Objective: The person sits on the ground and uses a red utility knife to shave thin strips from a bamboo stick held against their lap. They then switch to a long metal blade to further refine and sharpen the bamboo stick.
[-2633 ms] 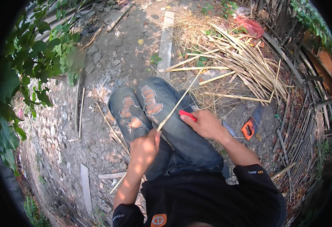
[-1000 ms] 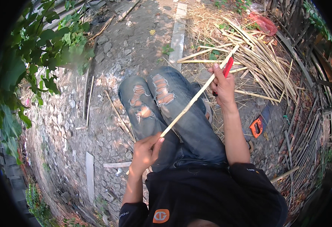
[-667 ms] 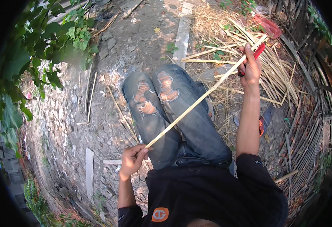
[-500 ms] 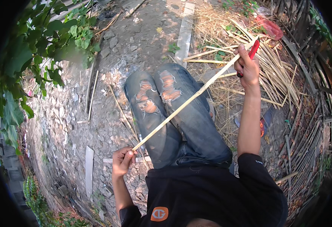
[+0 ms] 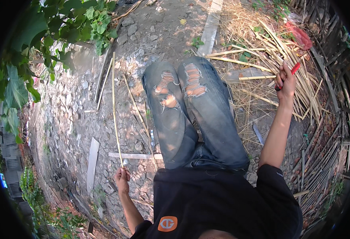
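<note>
Bamboo strip (image 5: 114,107), thin and pale, stood out from the left hand (image 5: 122,178), whose grip was closed around its lower end; from there the strip ran away from the person over the stony ground (image 5: 71,119), its far tip ending near the green leaves (image 5: 91,20) at the upper left. It lay well to the left of the knees and touched neither leg.

The right hand (image 5: 285,81) was raised out to the right side, arm stretched, its grip wrapped around a red-handled knife (image 5: 294,68); only the red end showed above the fingers, and the blade could not be made out. The two hands were well apart, with the legs in torn blue jeans (image 5: 195,115) between them.

Behind the right hand lay a loose pile of split bamboo (image 5: 278,51) spread over dry straw, with a red bag (image 5: 299,35) at its far edge. A pale plank (image 5: 210,28) ran beyond the knees. Other thin strips lay on the ground beside the held one, along with a flat grey slat (image 5: 92,165) and a crosswise lath (image 5: 135,155) just ahead of the left hand. A fence of dark sticks (image 5: 326,159) lined the right side.
</note>
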`<state>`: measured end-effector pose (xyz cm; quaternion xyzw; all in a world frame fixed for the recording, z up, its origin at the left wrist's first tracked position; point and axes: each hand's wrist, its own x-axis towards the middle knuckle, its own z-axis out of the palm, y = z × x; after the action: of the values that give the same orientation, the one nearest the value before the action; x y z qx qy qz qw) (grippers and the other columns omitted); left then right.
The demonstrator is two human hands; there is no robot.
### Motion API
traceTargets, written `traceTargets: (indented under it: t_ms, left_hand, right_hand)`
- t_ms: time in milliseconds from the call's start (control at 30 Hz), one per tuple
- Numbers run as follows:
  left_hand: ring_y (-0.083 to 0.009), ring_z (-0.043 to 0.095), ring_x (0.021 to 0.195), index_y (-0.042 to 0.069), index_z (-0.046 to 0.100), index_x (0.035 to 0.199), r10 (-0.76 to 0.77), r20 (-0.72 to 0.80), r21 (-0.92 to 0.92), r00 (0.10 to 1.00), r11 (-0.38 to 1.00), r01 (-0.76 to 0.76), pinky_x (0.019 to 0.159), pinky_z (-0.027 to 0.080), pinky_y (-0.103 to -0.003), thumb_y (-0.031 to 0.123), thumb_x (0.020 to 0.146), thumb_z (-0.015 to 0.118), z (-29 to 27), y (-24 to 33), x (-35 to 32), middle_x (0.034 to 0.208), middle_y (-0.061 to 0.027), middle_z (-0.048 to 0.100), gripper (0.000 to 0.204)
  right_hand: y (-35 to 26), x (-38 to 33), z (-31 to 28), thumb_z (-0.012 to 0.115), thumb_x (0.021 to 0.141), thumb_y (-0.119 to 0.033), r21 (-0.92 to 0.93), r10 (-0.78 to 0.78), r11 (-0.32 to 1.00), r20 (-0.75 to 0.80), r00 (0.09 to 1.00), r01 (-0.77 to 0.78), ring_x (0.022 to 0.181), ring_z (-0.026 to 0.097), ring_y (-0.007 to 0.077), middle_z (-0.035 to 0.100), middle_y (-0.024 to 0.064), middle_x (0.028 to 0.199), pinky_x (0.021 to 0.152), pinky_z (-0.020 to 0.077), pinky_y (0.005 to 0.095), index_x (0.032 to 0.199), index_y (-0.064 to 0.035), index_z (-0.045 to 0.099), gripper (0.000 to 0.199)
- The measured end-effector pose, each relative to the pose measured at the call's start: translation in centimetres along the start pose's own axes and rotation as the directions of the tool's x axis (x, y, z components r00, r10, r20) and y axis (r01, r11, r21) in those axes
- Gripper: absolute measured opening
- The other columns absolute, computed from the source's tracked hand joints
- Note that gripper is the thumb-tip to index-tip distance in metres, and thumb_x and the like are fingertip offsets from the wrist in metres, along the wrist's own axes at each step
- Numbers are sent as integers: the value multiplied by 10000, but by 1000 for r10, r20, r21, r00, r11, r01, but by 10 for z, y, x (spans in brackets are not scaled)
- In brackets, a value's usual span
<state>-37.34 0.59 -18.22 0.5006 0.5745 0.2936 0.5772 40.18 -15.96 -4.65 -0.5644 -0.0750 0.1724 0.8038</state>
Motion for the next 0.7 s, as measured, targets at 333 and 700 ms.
traceTargets:
  t_ms: [333, 700]
  left_hand:
    - [-407, 643, 1273, -84, 623, 1372, -170, 18, 836, 985, 543, 79, 1069, 510, -454, 386, 841, 851, 53, -146, 35, 1326, -320, 662, 745]
    - [-424, 703, 1104, -29, 693, 1275, -50, 196, 807, 979, 576, -132, 945, 565, -485, 318, 853, 823, 90, -136, 77, 1187, -282, 717, 562]
  right_hand:
    - [61, 10, -25, 697, 1009, -342, -132, 117, 984, -39, 992, -121, 401, 302, 68, 345, -73, 561, 416, 218, 268, 959, -38, 651, 311]
    - [251, 61, -159, 815, 824, -297, -883, -119, 409, -302, 946, -231, 821, 726, 293, 748, 140, 845, 769, 550, 407, 1021, -72, 770, 302]
